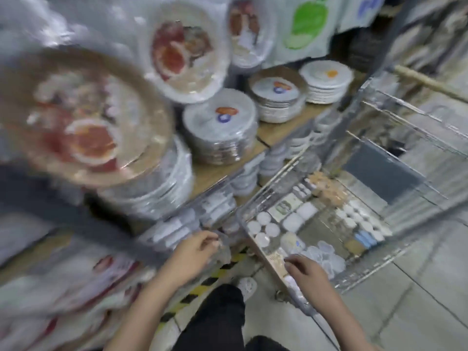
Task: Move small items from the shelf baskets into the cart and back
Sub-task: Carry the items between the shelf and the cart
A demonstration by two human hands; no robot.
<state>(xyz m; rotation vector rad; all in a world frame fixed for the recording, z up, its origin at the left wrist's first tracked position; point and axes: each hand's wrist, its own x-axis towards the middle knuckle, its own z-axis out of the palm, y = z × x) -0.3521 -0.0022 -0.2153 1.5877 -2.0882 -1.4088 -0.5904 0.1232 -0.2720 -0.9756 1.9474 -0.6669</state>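
Left hand [192, 252] pinches a clear tub [222, 245] at the shelf; right hand [307, 272], fingers curled (contents unclear), hovers at the cart [255, 239]. Tubs likely light, crushable: grip rims.

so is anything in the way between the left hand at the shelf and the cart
Nothing visible blocks it. The left hand is at the clear packs on the low shelf, and the cart stands right beside it with its top open. Only the cart's near wire rim lies between, so the hand would have to lift over that.
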